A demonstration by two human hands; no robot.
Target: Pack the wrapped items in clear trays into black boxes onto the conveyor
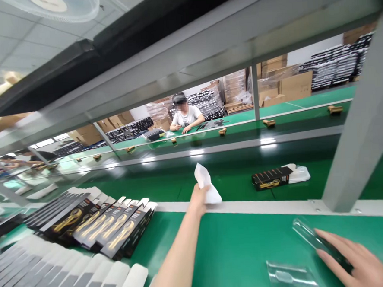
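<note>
Head view, tilted, looking forward and down over a green bench (250,252), near, conveyor (232,175) and co-worker (186,114) beyond

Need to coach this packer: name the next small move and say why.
Probably draw the left hand back with the white packet it pinches at the belt rail; the right hand already rests on a clear plastic tray.

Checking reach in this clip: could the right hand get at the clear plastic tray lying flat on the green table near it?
Probably yes. The right hand rests on a clear plastic piece, and the flat clear tray lies just to its left on the bare green table. Nothing lies between them.
</note>
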